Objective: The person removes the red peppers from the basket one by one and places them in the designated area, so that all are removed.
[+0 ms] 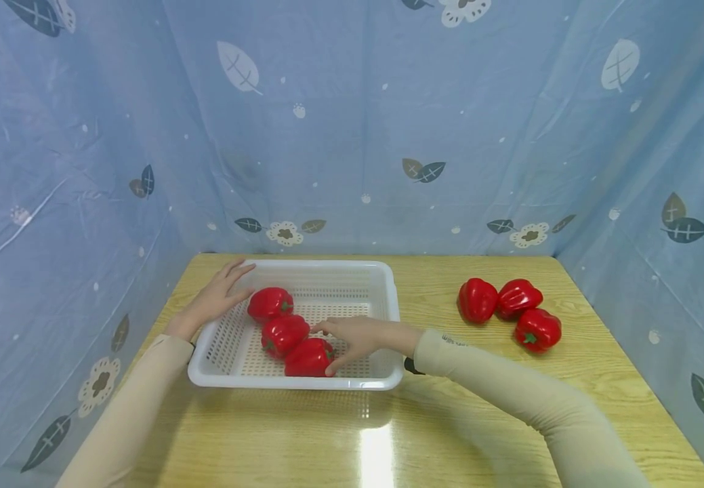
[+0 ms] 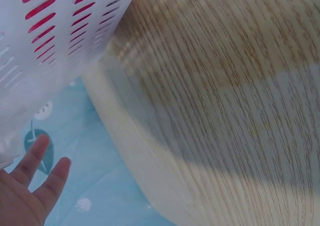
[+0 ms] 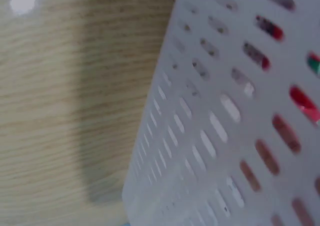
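Three red bell peppers lie inside a white plastic basket (image 1: 295, 387): a back pepper (image 1: 270, 304), a middle pepper (image 1: 284, 336) and a front pepper (image 1: 309, 358). My right hand (image 1: 354, 337) reaches over the basket's right side, thumb and fingers spread beside the stem end of the front pepper. At the left rim, my left hand (image 1: 214, 300) extends over the basket with fingers apart, its thumb near the back pepper. The left wrist view shows straight fingers of the left hand (image 2: 35, 186) beside the basket wall (image 2: 60, 45). The slotted wall (image 3: 200, 121) hides most of the right hand in the right wrist view.
On the right side of the wooden table (image 1: 254, 434) sit three more red bell peppers: a left one (image 1: 478, 300), a middle one (image 1: 519, 298) and a right one (image 1: 537, 330). Blue patterned curtains (image 1: 339, 135) enclose the table at the back and sides.
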Demonstrator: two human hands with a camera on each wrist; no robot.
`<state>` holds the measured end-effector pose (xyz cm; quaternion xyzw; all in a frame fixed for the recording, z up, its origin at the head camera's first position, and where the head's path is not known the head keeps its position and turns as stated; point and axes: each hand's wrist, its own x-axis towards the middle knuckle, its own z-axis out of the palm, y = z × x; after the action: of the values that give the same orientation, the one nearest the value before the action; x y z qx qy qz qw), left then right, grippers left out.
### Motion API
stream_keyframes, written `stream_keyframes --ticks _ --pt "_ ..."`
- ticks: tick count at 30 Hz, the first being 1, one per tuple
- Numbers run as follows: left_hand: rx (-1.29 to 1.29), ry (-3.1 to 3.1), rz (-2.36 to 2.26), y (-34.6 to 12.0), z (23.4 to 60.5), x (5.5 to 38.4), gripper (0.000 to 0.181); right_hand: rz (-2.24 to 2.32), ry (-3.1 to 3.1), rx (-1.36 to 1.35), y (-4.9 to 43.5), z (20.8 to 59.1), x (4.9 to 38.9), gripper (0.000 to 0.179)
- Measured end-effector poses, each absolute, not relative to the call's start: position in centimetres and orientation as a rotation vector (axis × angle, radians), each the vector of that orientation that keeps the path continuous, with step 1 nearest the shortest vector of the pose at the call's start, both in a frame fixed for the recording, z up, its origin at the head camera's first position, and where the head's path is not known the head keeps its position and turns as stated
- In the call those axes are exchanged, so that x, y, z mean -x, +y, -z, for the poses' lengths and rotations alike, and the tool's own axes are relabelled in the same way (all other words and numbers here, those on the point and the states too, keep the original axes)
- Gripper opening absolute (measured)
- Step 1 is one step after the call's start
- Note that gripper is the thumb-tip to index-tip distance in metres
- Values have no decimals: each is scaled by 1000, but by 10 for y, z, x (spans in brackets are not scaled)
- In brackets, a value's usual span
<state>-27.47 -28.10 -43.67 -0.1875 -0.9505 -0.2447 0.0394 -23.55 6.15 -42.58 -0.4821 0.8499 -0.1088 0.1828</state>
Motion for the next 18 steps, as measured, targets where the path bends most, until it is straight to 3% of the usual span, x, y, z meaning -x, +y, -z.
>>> stream_keyframes --ticks 18 --pt "560 -2922 779 -281 436 275 60 374 2392 1418 63 426 235 68"
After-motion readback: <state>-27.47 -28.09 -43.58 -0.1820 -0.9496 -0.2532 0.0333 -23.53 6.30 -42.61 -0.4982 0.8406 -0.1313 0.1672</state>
